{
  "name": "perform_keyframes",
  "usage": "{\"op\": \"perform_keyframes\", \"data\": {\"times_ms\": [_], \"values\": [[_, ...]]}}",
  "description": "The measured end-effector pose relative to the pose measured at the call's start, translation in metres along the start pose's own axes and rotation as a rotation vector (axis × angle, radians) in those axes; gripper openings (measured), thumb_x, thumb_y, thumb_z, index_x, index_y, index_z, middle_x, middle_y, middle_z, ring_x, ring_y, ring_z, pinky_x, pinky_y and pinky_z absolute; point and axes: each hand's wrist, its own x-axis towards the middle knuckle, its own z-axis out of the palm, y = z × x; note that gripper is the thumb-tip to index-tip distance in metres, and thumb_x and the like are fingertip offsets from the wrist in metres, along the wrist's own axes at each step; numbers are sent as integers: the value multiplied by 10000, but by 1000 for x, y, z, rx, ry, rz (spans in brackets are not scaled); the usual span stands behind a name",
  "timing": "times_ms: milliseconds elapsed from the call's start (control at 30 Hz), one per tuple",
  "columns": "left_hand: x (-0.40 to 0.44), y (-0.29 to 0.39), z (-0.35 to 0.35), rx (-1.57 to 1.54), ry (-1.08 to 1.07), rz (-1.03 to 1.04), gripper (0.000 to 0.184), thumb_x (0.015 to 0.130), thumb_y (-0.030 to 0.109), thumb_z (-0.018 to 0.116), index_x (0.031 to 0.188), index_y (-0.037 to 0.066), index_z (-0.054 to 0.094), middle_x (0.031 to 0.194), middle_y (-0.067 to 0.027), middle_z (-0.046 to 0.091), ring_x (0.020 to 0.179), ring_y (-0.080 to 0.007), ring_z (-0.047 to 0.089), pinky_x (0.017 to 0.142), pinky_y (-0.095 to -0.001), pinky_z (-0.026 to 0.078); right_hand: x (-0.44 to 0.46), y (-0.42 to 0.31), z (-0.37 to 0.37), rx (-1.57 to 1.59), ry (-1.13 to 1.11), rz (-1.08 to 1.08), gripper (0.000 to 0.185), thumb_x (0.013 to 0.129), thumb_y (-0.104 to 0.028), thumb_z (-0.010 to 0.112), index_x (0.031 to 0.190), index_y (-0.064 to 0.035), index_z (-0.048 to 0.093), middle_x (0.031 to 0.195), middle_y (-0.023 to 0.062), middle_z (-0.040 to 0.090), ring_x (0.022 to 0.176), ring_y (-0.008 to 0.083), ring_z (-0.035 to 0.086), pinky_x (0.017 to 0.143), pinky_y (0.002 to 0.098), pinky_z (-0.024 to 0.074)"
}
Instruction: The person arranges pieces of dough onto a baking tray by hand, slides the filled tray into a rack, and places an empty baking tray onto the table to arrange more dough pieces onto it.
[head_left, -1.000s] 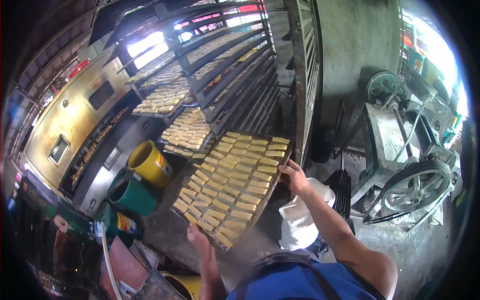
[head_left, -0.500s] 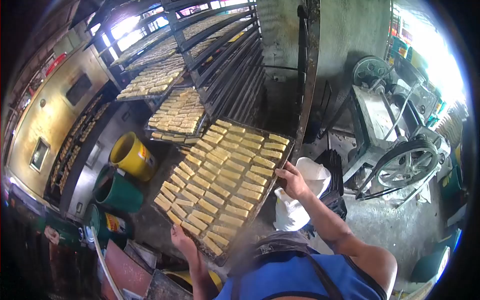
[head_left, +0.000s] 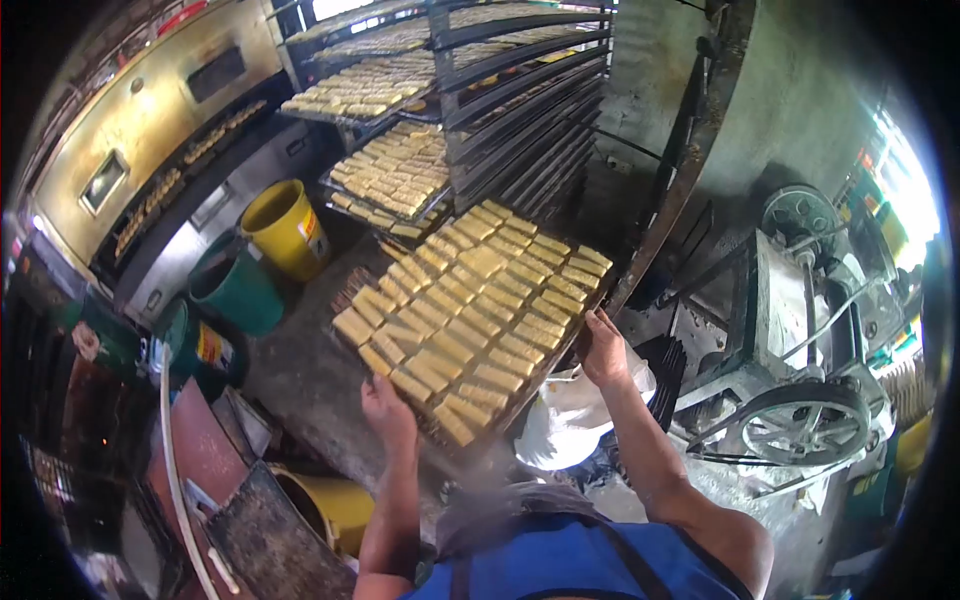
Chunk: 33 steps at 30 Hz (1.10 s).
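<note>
- Tray (head_left: 543, 386) mid-frame, held out in front of the person, covered in rows of pale yellow bars (head_left: 478, 262). Some bars askew, most lined up.
- Left hand (head_left: 390, 410): pinching tray rim at its lower-left edge, near the corner. Fingers below the tray hidden.
- Right hand (head_left: 604, 350): closed on tray rim at its right edge. Can't tell how far the fingers go under.
- Rack (head_left: 445, 110) top center, beyond the tray; more bar-loaded trays (head_left: 392, 168) on its levels.
- Oven (head_left: 150, 110) upper left, rows of small items in its long opening.
- Yellow bucket (head_left: 284, 232) and green bucket (head_left: 238, 292) left of tray, side by side.
- White sack (head_left: 560, 425) below right hand, near tray.
- Machine with spoked wheel (head_left: 812, 425) at right.
</note>
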Motion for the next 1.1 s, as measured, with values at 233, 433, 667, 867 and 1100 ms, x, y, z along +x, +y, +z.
{"op": "perform_keyframes", "data": {"times_ms": [233,433,667,867,1100], "values": [[12,-22,84,-69,-168,2,319,1018,197,494,1210,-52,546,1136,-176,623,1038,-249,597,884,-356,469,-50,15,0,16,6,109,306,949,-138,514,1246,-66,525,1134,108,602,1069,288,602,863,489,516],[47,-80,120,-29,-651,127,321,964,228,581,1159,-26,556,1010,-117,629,940,-221,588,785,-361,476,-95,85,65,-451,-265,222,456,1005,-230,541,1376,20,452,1188,164,646,883,297,649,805,442,551],[106,-63,87,-11,-985,-42,396,969,291,597,1209,-22,564,1100,-126,645,978,-203,598,859,-354,469,-25,120,117,-47,137,-28,281,1032,-227,522,1171,12,575,1004,122,647,856,236,638,760,405,547],[164,-152,-76,103,-683,-412,368,964,266,607,1193,-23,606,912,1,613,863,-86,551,789,-261,454,50,93,98,7,281,-272,215,1011,-220,572,977,-8,581,902,107,621,748,220,611,773,435,560],[94,-253,-261,305,-138,-566,315,947,260,574,1165,35,612,915,-41,634,816,-169,608,733,-344,508,191,45,64,141,578,-477,180,1024,-244,559,972,-86,490,786,17,534,654,147,551,678,436,561]]}}
